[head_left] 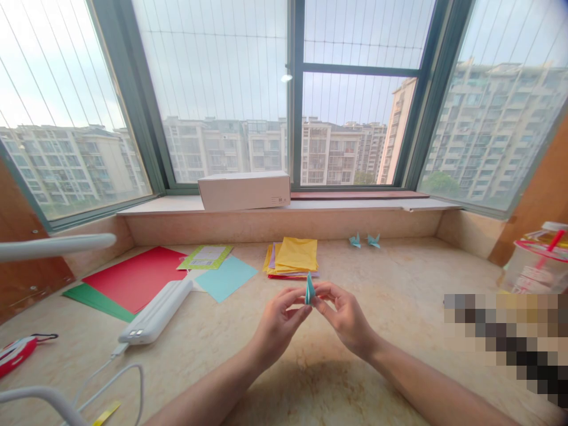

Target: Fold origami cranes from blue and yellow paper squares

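Note:
Between my two hands, above the stone counter, is a small folded piece of light blue paper (309, 289), its pointed tip upward. My left hand (284, 316) pinches it from the left with thumb and fingertips. From the other side my right hand (345, 313) grips its right edge in the same way. Beyond them lies a stack of folded yellow, purple and red paper (296, 255). Farther back to the right stand two small blue paper cranes, a left one (355, 240) and a right one (374, 240).
At left lie red paper (137, 275), green paper (95, 300), a blue sheet (227, 278), a green-edged packet (206, 257) and a white power bank (155, 313) with a cable. A white box (244, 191) rests on the sill. A plastic cup (539, 263) stands far right.

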Tool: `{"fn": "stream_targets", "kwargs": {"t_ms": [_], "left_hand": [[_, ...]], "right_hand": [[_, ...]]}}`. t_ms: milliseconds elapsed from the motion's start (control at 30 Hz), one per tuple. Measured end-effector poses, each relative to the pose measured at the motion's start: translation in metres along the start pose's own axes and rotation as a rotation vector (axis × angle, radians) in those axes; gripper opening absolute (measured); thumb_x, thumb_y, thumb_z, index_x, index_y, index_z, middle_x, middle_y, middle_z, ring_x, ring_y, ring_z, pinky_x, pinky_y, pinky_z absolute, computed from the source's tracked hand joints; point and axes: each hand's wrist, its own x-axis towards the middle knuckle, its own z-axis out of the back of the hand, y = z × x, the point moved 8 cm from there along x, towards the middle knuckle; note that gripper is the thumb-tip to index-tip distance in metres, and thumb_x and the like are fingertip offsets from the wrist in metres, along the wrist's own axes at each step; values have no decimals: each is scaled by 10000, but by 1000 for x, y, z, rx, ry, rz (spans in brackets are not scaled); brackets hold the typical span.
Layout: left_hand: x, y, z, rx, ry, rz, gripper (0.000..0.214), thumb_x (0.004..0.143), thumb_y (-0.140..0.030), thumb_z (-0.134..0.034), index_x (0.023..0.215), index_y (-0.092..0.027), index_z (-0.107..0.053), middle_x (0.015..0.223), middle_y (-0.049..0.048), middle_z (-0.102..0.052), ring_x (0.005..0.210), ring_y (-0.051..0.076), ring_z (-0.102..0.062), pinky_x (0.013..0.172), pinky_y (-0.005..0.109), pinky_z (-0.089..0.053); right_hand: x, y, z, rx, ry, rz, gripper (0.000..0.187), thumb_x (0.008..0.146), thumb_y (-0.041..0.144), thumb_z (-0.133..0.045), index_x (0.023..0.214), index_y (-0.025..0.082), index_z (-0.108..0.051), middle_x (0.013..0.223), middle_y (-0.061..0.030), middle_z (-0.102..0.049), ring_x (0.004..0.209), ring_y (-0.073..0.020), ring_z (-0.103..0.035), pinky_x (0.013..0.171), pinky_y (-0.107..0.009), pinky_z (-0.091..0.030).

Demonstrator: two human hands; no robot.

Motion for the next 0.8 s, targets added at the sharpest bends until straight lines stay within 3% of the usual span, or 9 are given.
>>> {"fn": "stream_targets", "kwargs": {"t_ms": [333, 667, 800], "left_hand": [[2, -1, 7, 56, -64, -34, 294, 891, -332, -614, 1143, -191, -668, 1135, 108, -622, 1008, 221, -611, 817, 332, -548], [1, 6, 4, 37, -67, 48, 287, 895, -397, -592, 1029, -156, -672, 967, 89, -715, 846, 198, -658, 764, 313, -535], [1, 9, 7, 29, -92, 59, 324, 877, -434, -609, 1039, -158, -659, 871, 69, -714, 747, 177, -648, 705, 294, -528]], "right_hand": [[-1, 1, 7, -131, -54, 9, 206, 907, 367, -603, 982, 195, -689, 972, -83, -723, 911, -227, -657, 846, -378, -512], [-4, -16, 8, -8, -115, -20, 273, 863, 367, -662, 1048, 227, -517, 876, -38, -693, 825, -194, -676, 783, -347, -546], [-4, -14, 4, -23, -61, -39, 239, 889, 367, -628, 1046, 216, -529, 875, -41, -678, 806, -193, -679, 774, -352, -550]]}}
